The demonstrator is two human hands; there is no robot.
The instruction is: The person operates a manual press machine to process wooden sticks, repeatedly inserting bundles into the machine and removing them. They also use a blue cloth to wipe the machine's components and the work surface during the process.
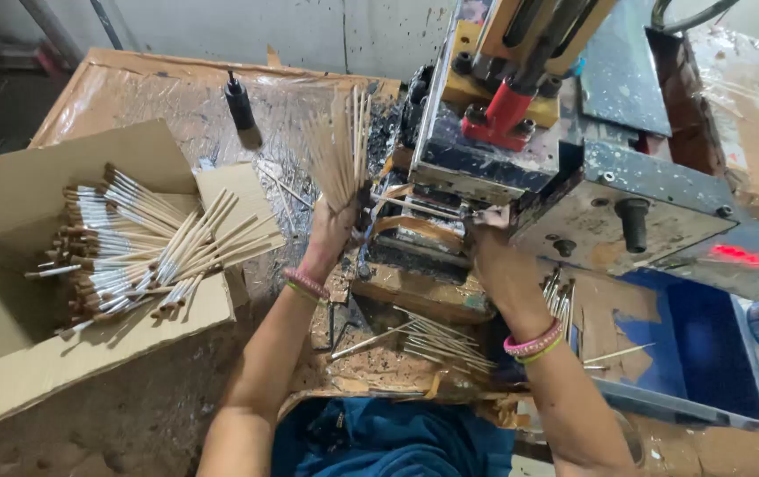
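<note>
The left hand [337, 228], just left of the frame's centre, is closed in a fist around the lower ends of a bundle of thin wooden sticks [340, 146]. The sticks are pale and bare, and they fan upward and slightly apart toward the upper middle of the frame; their tips are blurred. Pink and green bangles circle that wrist.

The right hand [494, 243], just right of centre, reaches in under the printing machine [565, 168]. Its fingers are pinched around the end of a single thin stick [428, 208] that lies roughly level, pointing left across the machine's worn bed. Whether that stick touches the bed cannot be told. This wrist also carries pink and green bangles.

Below the hands, loose sticks [437, 340] lie scattered on a paint-caked ledge, and a few more stand just right of the right forearm. The machine fills the upper right, grey and splashed with dark paint, with a red clamp part [505, 115] at its top and a red lit display [743, 256] at the right edge.

At the left of the frame, an open cardboard box [8, 300] holds a heap of brushes [136, 243] with wooden handles, metal ferrules and dark tips. A small black bottle [241, 108] stands upright in the upper left, well apart from the hands. A blue tray [706, 362] sits at the lower right.
</note>
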